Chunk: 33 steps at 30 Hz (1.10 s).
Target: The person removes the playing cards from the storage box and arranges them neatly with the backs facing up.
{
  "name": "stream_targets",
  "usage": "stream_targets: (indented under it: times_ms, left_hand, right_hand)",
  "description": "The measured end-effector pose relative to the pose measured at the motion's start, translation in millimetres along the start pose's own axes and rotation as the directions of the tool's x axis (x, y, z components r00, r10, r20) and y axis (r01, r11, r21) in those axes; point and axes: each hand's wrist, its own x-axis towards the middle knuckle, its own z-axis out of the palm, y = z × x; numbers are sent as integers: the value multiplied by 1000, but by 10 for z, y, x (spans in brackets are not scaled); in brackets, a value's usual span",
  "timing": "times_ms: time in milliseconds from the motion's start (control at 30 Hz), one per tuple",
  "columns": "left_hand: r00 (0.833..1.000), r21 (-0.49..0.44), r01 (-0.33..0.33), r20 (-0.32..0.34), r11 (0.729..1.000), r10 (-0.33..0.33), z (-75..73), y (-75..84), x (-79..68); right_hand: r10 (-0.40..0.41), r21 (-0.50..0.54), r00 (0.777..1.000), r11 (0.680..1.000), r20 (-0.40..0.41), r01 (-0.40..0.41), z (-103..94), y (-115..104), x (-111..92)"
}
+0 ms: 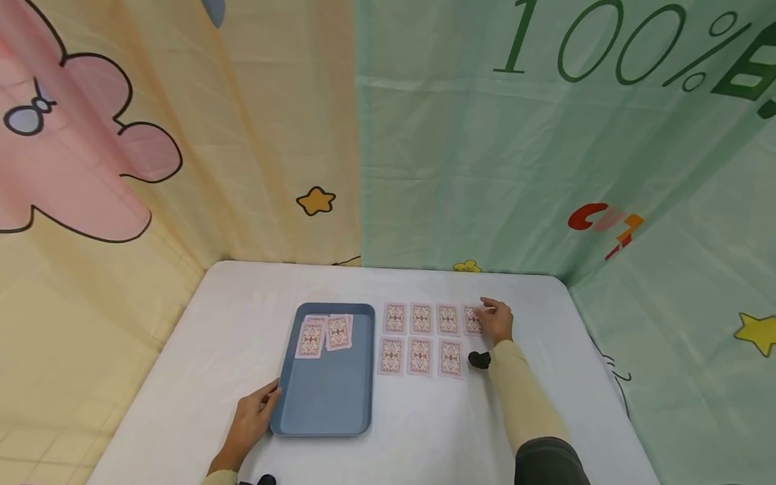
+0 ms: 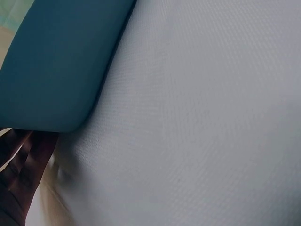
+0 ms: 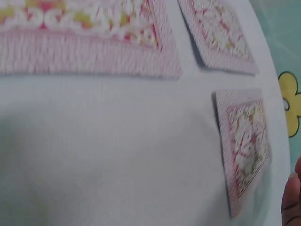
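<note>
My left hand holds the left rim of a blue-grey tray. In the left wrist view the fingers meet the tray's edge, and their tips are hidden. Overlapping playing cards lie face down near the tray's far end. My right hand is over the rightmost playing card of the back row, partly covering it in the head view. In the right wrist view that card lies on the table, with a fingertip just beyond it. No card shows between the right fingers.
Several more face-down cards lie in two rows right of the tray, on a white-covered table. A small black object is beside the right wrist. Printed curtains enclose the table's back and sides.
</note>
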Motion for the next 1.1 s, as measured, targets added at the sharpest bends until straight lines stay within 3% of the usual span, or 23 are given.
stream_targets:
  times_ms: [333, 533, 800, 1100]
  left_hand:
    - [999, -21, -19, -27, 1000, 19, 2, -43, -6]
    - [999, -20, -20, -33, 1000, 19, 9, -53, -12]
    - [999, -22, -26, -29, 999, 25, 16, -56, 3]
    - [1000, -27, -18, -7, 999, 18, 1, -34, 6]
  right_hand:
    - [-144, 80, 988, 987, 56, 139, 312, -380, -314]
    - [-255, 112, 961, 963, 105, 243, 547, -500, -481]
    - [-273, 171, 943, 955, 189, 242, 831, -681, -644]
    - [-338, 211, 906, 934, 254, 289, 1145, -858, -832]
